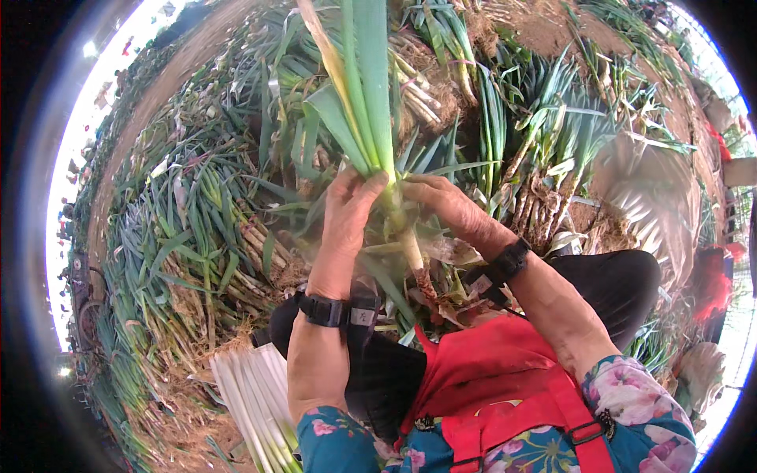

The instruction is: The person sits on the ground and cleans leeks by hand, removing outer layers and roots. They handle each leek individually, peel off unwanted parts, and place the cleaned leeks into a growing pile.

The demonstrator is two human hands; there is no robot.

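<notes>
A large green onion or leek stands before me, its broad green leaves pointing away and its pale stem and brown root end towards my red apron. My left hand grips it where the leaves meet the stem, thumb pressed on the front. The fingers of my right hand touch the same spot from the right side; whether they pinch a leaf layer is hidden. One leaf at the left of the plant is yellow and dry. Below my left forearm lie several cleaned white stalks, side by side.
Piled unpeeled green onions cover the ground at the left. More bundles lie at the right, near clear plastic sheeting. Peeled leaf scraps lie between my knees. Bare soil shows at the top.
</notes>
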